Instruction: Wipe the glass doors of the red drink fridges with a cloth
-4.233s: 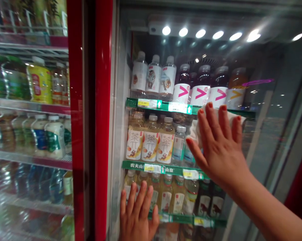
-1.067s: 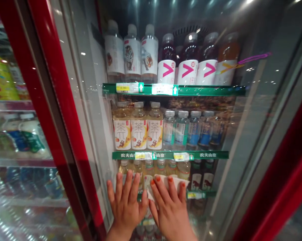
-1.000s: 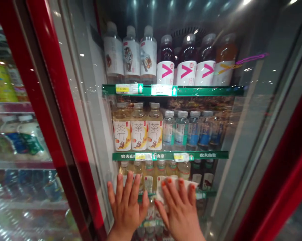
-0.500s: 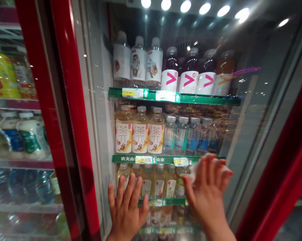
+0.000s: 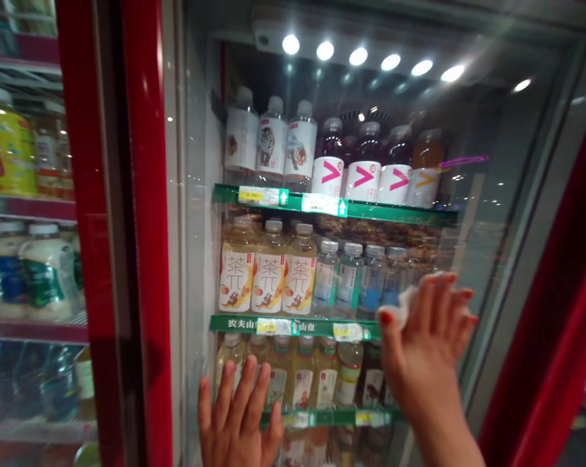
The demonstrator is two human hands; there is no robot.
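White cloth (image 5: pixel 406 310) under right hand (image 5: pixel 426 347), at 4 o'clock on cooler's glass door (image 5: pixel 482 240); fingers extended, slightly apart. 茶π bottles (image 5: pixel 268 282) at 9 o'clock from cloth, on green-edged shelf (image 5: pixel 242 323). Left hand (image 5: pixel 239 421) at 7 o'clock, fingers spread. Round lights (image 5: pixel 391 62) at 12 o'clock.

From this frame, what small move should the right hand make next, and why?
Probably a slight flattening of the right hand over the cloth, to spread it against the glass. The hand looks tilted and the cloth bunched, showing mainly between thumb and fingers. The left hand is spread lower down, away from the cloth.
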